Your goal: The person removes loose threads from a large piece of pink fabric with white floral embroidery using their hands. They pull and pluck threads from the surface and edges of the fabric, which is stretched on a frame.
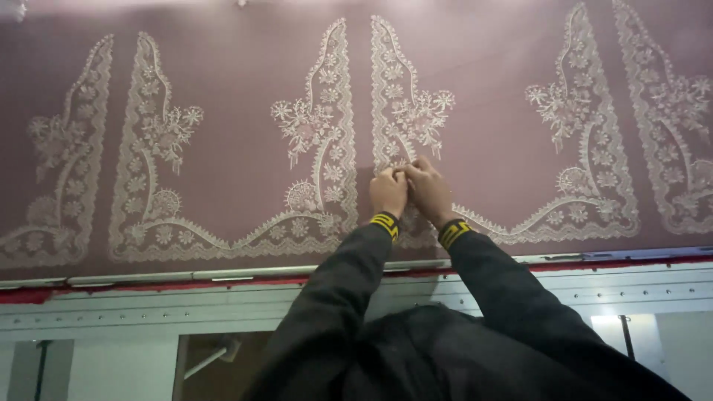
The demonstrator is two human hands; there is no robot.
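Both hands meet on the mauve fabric (238, 171), stretched flat across the frame rail (186, 273). Left hand (388, 191) and right hand (427, 187) touch, fingers curled tight, pinching at white embroidery (405, 111); the exact grip is hidden.

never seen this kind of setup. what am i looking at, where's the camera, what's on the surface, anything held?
One picture, from a camera worn on a person's head, looking down at their own arms in dark sleeves with yellow-striped cuffs. No robot. A mauve fabric is stretched flat, held along its near edge by a long metal frame rail. It carries repeated white lace-like embroidery motifs. The left hand and right hand are side by side, fingers pinching at the cloth near the foot of one motif. Whether they hold a thread or a small tool is too small to tell.
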